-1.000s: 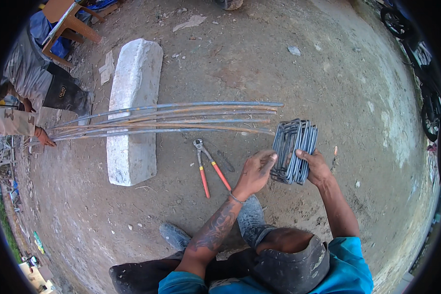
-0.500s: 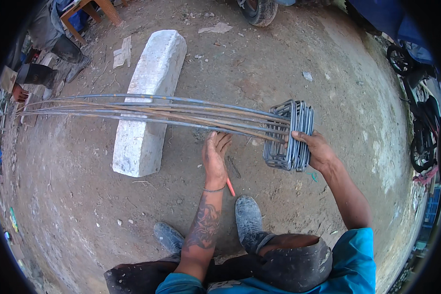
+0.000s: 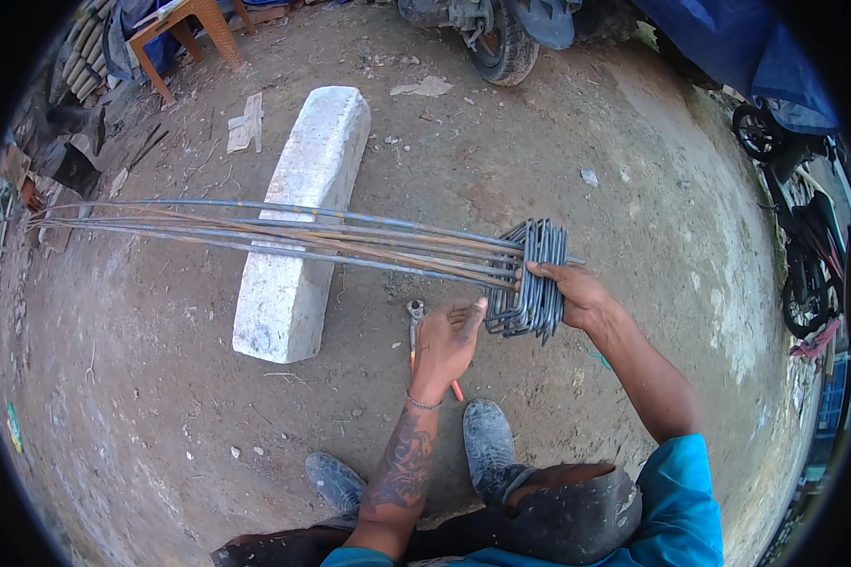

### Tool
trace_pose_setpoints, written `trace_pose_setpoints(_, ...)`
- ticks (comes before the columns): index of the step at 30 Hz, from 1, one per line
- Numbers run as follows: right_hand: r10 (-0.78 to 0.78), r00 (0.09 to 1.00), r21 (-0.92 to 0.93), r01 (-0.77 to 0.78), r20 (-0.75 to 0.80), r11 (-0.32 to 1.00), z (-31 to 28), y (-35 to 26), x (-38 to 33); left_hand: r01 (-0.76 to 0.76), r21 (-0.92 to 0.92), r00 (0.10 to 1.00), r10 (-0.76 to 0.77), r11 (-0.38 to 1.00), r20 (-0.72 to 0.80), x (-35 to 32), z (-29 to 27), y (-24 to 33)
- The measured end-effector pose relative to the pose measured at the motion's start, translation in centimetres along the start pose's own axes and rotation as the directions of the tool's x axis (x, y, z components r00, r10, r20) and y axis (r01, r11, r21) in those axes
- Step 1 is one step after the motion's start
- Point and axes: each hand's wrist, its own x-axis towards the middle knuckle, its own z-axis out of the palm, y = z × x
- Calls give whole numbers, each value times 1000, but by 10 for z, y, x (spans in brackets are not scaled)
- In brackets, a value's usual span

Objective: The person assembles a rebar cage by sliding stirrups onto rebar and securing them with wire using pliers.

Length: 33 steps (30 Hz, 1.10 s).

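A bundle of bent rectangular steel stirrups [image 3: 535, 312] hangs around the right ends of several long rebars [image 3: 378, 248]. My right hand [image 3: 584, 298] is closed on the stirrups from the right, thumb across their near face; its other fingers are mostly hidden behind them. Just below and left of the stirrups is my left hand [image 3: 447, 342], empty, its fingers loosely bent and thumb held apart, the thumb tip close to the stirrups' lower corner. The rebars rest across a long white block [image 3: 284, 298] and reach far to the left.
A hand tool with red handles [image 3: 457, 389] lies on the ground beneath my left hand. At the far left a co-worker's hand [image 3: 32, 196] is at the rebars' far ends. A motorbike wheel [image 3: 503, 52], a brown chair [image 3: 213, 33] and another motorbike [image 3: 804, 274] stand around the edges.
The stirrups have shifted left along the rebars with my right hand, and rebar ends now poke out beyond them. My left hand has moved right and down from the rebars, its fingers bending.
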Motion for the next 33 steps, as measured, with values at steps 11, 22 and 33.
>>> trace_pose_setpoints(11,43,980,-8,-42,194,999,29,15,24,-252,324,943,306,912,-130,7,20,0)
trace_pose_setpoints(22,40,939,-44,-27,342,999,110,40,48,-101,204,974,138,974,-181,17,-64,9)
trace_pose_setpoints(33,-52,911,-56,82,410,995,125,48,57,128,53,989,-131,990,68,46,-103,43)
